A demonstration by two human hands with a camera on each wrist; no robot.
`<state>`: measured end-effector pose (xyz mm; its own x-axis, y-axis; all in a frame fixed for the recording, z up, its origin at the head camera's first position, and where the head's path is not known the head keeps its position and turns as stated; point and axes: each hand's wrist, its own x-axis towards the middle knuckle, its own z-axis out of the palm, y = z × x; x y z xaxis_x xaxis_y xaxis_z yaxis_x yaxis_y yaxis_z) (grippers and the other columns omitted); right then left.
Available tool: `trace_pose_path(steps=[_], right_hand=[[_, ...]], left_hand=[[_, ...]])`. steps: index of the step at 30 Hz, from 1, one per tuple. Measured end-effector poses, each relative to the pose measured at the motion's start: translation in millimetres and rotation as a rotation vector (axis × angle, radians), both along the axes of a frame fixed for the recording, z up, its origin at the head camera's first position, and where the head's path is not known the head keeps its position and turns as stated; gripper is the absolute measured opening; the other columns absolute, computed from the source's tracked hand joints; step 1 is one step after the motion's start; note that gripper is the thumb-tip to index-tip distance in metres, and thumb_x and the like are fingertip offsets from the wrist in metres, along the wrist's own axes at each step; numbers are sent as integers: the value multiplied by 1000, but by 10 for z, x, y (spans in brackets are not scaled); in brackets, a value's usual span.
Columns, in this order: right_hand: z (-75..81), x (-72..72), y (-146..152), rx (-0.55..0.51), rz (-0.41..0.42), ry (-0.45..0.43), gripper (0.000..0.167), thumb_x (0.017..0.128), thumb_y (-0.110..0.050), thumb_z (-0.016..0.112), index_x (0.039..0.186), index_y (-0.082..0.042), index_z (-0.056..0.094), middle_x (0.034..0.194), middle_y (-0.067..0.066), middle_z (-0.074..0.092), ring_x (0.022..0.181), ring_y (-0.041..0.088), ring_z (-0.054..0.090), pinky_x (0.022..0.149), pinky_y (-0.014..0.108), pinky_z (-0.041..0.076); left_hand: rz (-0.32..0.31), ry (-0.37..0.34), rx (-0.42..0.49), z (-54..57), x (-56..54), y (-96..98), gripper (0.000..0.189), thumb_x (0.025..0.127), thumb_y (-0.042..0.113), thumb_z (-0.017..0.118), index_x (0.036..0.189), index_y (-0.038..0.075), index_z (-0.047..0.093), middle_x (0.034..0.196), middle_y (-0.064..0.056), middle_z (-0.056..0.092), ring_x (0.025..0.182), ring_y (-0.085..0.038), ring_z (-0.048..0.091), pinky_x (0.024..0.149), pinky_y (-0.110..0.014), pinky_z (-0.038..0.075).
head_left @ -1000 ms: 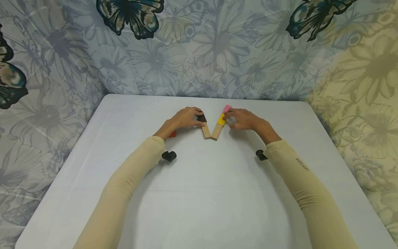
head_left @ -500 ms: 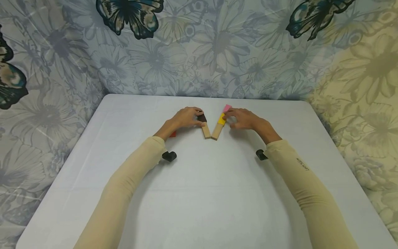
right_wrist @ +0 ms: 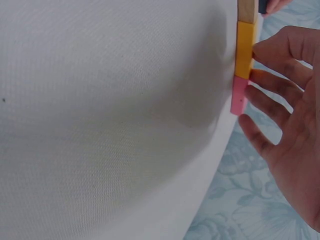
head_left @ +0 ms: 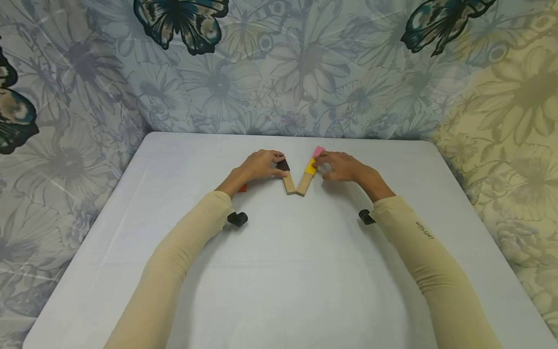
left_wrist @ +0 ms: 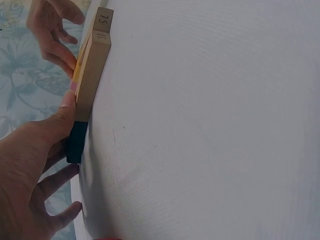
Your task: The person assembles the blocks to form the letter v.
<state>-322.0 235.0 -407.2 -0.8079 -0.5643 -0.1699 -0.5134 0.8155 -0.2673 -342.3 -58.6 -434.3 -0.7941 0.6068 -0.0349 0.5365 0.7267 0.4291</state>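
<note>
My left hand (head_left: 260,165) holds a dark block (head_left: 283,166), thumb near its joint with a plain wooden block (left_wrist: 90,75). In the left wrist view this dark piece looks blue-green. My right hand (head_left: 342,166) has its thumb and fingertips on a yellow block (right_wrist: 244,50), with other fingers by the pink block (right_wrist: 239,95) at its far end. The yellow block continues into a second plain wooden block (head_left: 303,185). Both plain blocks meet at their near ends, so the pieces form a V. Numbers mark those ends in the left wrist view.
A red block (head_left: 242,188) lies partly hidden behind my left wrist. Black devices (head_left: 237,219) sit at both wrists. Under everything is a white-covered table (head_left: 287,271), its far edge just beyond the pink block, with patterned fabric (head_left: 279,72) behind.
</note>
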Motion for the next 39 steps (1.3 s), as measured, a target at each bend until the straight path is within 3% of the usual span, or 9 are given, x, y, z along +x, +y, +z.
trace_pose_path(steps=[9,18,29,39], right_hand=[[14,4,-5,7,4,-2,54,82,-16,60,135,-5,70,150,19,57,138,45,54,117,66,40],[18,5,16,6,-6,-9,55,82,-18,60,135,-4,69,150,20,56,138,46,54,116,67,40],[-15,0,23,-1,-20,-14,54,82,-18,61,135,-6,70,151,18,56,138,44,54,117,67,39],[-16,-1,19,-21,-21,-18,54,82,-17,62,133,-6,70,151,18,56,139,44,54,118,66,39]], left_hand=[[10,-15,11,-6,11,-6,74,95,54,73,151,9,55,164,-4,48,152,-32,45,115,-45,48],[-37,12,-67,4,55,23,73,101,54,63,157,10,47,168,-4,42,153,-33,45,116,-49,49],[-34,41,-172,15,116,54,72,107,54,52,162,9,38,172,-7,34,150,-33,48,115,-50,49],[-26,35,-192,-12,132,58,73,109,55,46,164,10,34,174,-7,30,154,-33,43,120,-50,44]])
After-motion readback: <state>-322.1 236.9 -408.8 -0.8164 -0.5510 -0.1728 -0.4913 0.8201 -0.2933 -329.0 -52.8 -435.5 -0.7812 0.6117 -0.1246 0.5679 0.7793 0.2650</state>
